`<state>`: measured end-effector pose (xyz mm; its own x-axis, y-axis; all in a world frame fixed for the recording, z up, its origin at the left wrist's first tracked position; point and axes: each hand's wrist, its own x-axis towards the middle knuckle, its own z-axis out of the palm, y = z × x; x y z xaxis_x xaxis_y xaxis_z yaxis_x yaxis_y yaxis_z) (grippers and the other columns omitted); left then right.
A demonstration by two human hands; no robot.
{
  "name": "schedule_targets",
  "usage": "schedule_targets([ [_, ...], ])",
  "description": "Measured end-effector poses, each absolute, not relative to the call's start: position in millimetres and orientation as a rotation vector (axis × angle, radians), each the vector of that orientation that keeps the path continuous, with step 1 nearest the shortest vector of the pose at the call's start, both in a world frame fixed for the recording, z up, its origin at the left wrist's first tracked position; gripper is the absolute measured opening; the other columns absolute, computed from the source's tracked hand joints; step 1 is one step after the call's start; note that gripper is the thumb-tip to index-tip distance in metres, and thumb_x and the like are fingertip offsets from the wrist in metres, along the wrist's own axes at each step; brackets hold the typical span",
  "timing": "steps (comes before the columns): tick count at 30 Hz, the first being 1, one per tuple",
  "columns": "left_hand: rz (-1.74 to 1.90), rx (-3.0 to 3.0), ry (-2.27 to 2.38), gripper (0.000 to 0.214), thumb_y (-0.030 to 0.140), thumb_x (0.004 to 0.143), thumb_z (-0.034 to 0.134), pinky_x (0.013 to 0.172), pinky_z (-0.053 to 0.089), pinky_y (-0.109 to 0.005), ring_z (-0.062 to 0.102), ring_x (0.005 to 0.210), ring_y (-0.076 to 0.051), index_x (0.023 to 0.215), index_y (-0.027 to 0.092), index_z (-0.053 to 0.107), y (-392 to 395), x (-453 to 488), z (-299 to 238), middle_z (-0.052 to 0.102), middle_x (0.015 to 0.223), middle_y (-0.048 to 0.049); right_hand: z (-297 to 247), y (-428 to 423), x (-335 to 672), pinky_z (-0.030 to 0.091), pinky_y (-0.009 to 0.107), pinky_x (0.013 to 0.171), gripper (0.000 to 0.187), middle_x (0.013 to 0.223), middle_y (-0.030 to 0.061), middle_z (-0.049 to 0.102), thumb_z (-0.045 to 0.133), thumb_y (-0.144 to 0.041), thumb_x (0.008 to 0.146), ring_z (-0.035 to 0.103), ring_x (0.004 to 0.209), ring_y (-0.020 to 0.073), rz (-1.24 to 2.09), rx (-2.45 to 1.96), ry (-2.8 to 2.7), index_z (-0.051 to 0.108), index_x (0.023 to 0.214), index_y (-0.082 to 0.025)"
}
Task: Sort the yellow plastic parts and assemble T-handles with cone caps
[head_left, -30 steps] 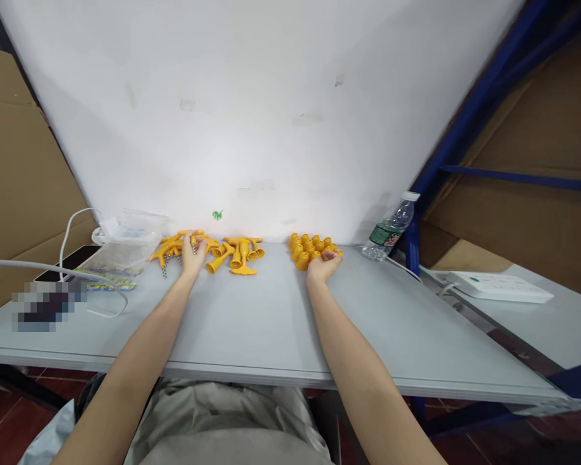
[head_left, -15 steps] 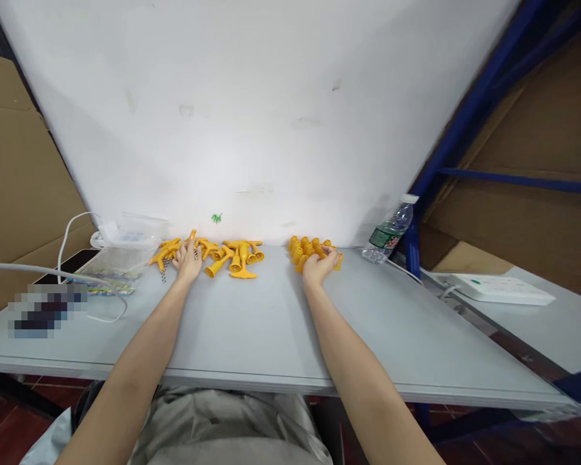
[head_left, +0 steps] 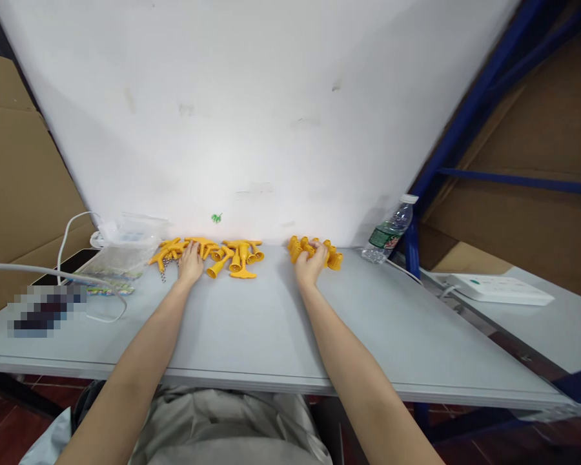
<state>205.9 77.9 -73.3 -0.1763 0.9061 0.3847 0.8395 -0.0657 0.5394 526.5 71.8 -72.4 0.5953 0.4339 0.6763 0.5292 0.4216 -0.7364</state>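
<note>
My left hand [head_left: 190, 263] reaches to the far side of the grey table [head_left: 271, 323] and rests on a heap of yellow T-shaped corkscrew parts [head_left: 237, 253], its fingers curled among them. My right hand [head_left: 310, 265] lies on a cluster of yellow caps [head_left: 332, 255] further right, fingers bent over several of them. Both heaps sit against the white wall. Which single piece either hand grips is hidden by the fingers.
A clear plastic bag and box [head_left: 126, 242] with white cables sit at the back left, beside a dark device [head_left: 72, 261]. A water bottle [head_left: 390, 229] lies at the back right by a blue rack post [head_left: 411, 252]. A white power strip [head_left: 501, 289] lies on the right.
My right hand slid left along the cap cluster. My left hand lowered onto the corkscrew parts and shifted slightly.
</note>
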Motion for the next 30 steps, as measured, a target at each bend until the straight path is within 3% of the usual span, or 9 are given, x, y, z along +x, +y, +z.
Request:
schedule_targets([
  [3,1.22,1.96,2.055,0.053,0.012,0.082,0.046,0.112,0.035,-0.045,0.041,0.137,-0.029,0.134,0.018,0.052,76,205,-73,0.044,0.148,-0.0141,-68,69,519,0.034,0.049,0.106,0.02,0.103,0.0079,0.056,0.042,-0.014,0.072,0.051,0.111,0.0238,-0.101,-1.188,-1.083,0.046,0.091,-0.022],
  [7,1.3,2.073,2.021,0.032,0.02,0.085,0.049,0.112,0.03,-0.047,0.045,0.132,-0.029,0.115,0.021,0.062,68,212,-66,0.053,0.14,-0.0117,-66,66,508,0.034,0.051,0.106,0.024,0.105,0.008,0.059,0.041,-0.013,0.072,0.052,0.113,0.0239,-0.127,-1.146,-1.222,0.048,0.093,-0.023],
  [11,1.15,2.28,1.886,0.017,0.029,0.086,0.052,0.11,0.029,-0.046,0.057,0.115,-0.027,0.095,0.022,0.065,55,229,-57,0.068,0.114,-0.0097,-68,65,497,0.036,0.05,0.105,0.025,0.103,0.0085,0.06,0.041,-0.013,0.073,0.054,0.108,0.0233,-0.179,-1.073,-1.389,0.05,0.094,-0.023],
  [14,0.847,2.335,1.929,0.025,0.039,0.088,0.052,0.106,0.031,-0.048,0.062,0.104,-0.027,0.1,0.021,0.063,48,240,-51,0.071,0.099,-0.0092,-71,65,490,0.04,0.048,0.102,0.024,0.102,0.0092,0.061,0.041,-0.012,0.075,0.056,0.105,0.0235,-0.212,-1.017,-1.478,0.051,0.094,-0.022],
  [18,0.537,2.402,1.991,0.035,0.031,0.085,0.053,0.098,0.038,-0.044,0.061,0.11,-0.029,0.118,0.018,0.056,42,246,-49,0.069,0.11,-0.0117,-71,62,481,0.04,0.049,0.103,0.025,0.102,0.0098,0.062,0.039,-0.01,0.079,0.057,0.103,0.0234,-0.243,-0.933,-1.571,0.053,0.096,-0.022],
  [25,0.818,2.451,2.027,0.033,0.026,0.09,0.047,0.092,0.044,-0.038,0.063,0.107,-0.027,0.121,0.017,0.054,37,248,-44,0.068,0.111,-0.0122,-68,54,466,0.037,0.051,0.106,0.025,0.098,0.0099,0.066,0.038,-0.013,0.083,0.06,0.098,0.0235,-0.137,-0.919,-1.737,0.056,0.098,-0.021],
  [30,1.151,2.495,1.93,0.034,0.027,0.092,0.044,0.089,0.046,-0.038,0.063,0.106,-0.027,0.122,0.016,0.054,31,254,-39,0.067,0.114,-0.0135,-63,43,442,0.039,0.049,0.103,0.026,0.1,0.0115,0.068,0.038,-0.026,0.091,0.061,0.099,0.0245,0.15,-0.966,-1.898,0.062,0.101,-0.019],
])
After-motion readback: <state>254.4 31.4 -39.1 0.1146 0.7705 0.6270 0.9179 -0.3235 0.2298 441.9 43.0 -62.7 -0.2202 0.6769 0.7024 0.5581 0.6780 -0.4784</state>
